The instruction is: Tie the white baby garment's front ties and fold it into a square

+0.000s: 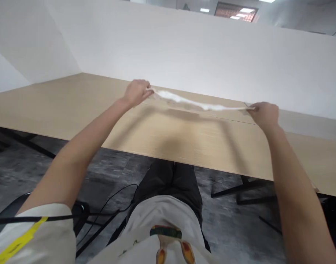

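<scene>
A thin white strip of soft material (pixel 188 102), cloth or plastic film, is stretched above the table between my two hands. It is seen nearly edge-on and blurred, so its exact kind is unclear. Its left end is pinched in the closed fingers of my left hand (pixel 137 92). At the other end, my right hand (pixel 265 114) grips a narrow corner with thumb and fingers. The middle of the strip sags slightly and looks bunched. Both arms reach forward, and their shadows fall on the wooden tabletop (pixel 157 132) below.
A white partition wall (pixel 184 51) rises behind the table, with another panel (pixel 22 44) at the left. Black metal table legs (pixel 242 187) stand below the front edge. A chair (pixel 16 205) and a thin black cable (pixel 115 194) are at the lower left.
</scene>
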Tool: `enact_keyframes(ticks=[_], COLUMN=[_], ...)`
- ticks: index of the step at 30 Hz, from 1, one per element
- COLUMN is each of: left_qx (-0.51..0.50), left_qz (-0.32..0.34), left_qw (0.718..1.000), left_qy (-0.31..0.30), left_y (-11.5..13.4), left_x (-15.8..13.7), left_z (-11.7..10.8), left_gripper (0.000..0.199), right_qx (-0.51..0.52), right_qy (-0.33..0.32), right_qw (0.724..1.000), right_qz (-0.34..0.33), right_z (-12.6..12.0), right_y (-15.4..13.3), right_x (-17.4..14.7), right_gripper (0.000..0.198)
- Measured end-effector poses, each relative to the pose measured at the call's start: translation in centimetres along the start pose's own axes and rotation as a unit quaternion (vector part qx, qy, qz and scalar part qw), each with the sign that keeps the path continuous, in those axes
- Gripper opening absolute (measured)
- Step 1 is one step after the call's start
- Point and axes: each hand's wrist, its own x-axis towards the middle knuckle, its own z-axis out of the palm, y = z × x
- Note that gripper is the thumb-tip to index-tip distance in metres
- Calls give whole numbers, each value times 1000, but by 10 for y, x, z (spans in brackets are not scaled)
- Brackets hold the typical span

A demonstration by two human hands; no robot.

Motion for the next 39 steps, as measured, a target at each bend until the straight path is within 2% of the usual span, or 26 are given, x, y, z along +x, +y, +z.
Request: enact_keyframes(ticks=[4, 5, 7, 8, 10, 12, 13, 16, 17, 18, 19, 21, 23, 26, 29, 31, 33, 36, 39], left_qx=[-5, -18, -36, -44, -76, -140, -176, -248, -264, -283, -304, -332, -326, -233, -120, -95, -97, -117, -162], left_qz=[124, 139, 117, 74, -53, -176, -221, -319, -349, -374, -389, -381, -340, -309, -319, -319, -322, -332, -331], left_qw=[988, 985, 987, 991, 993, 974, 959, 915, 899, 882, 868, 861, 882, 921, 935, 936, 933, 929, 927], left_qy=[-89, -99, -105, -100, -75, -41, -26, 14, 30, 46, 59, 61, 27, -41, -95, -117, -126, -113, -73], left_y=[23, 26, 30, 29, 27, 22, 20, 12, 10, 8, 7, 7, 9, 15, 21, 22, 23, 21, 17], left_x=[-77, -95, -127, -140, -158, -166, -168, -170, -169, -169, -169, -170, -170, -169, -166, -164, -163, -165, -168], left_z=[26, 34, 49, 55, 63, 68, 71, 77, 79, 81, 82, 84, 84, 80, 76, 74, 73, 73, 73], left_gripper=[18, 17, 17, 16, 18, 26, 30, 34, 35, 37, 40, 46, 49, 54, 48, 43, 39, 32, 30], right_qx=[-24, -15, 21, 48, 114, 214, 280, 452, 474, 476, 462, 407, 347, 311, 305, 275, 235, 203, 208], right_qy=[-59, -71, -74, -62, -28, -10, -14, -39, -43, -41, -35, -5, 57, 126, 94, 55, 17, -10, -30], right_qw=[998, 997, 997, 997, 991, 964, 937, 825, 801, 794, 801, 846, 895, 927, 946, 960, 971, 977, 974], right_qz=[-17, -21, -10, 10, 72, 159, 208, 336, 362, 377, 379, 345, 274, 168, 57, -16, -47, -65, -85], right_z=[50, 63, 85, 93, 107, 116, 119, 124, 125, 125, 124, 121, 117, 111, 105, 104, 107, 116, 122], right_y=[6, 8, 13, 16, 21, 23, 22, 15, 12, 10, 7, 0, -14, -58, -126, -171, -206, -235, -246], right_x=[-57, -70, -94, -103, -115, -120, -121, -120, -119, -118, -117, -113, -107, -97, -95, -99, -106, -114, -120], right_gripper=[25, 26, 28, 30, 34, 41, 44, 45, 44, 43, 43, 40, 37, 36, 35, 31, 31, 31, 29])
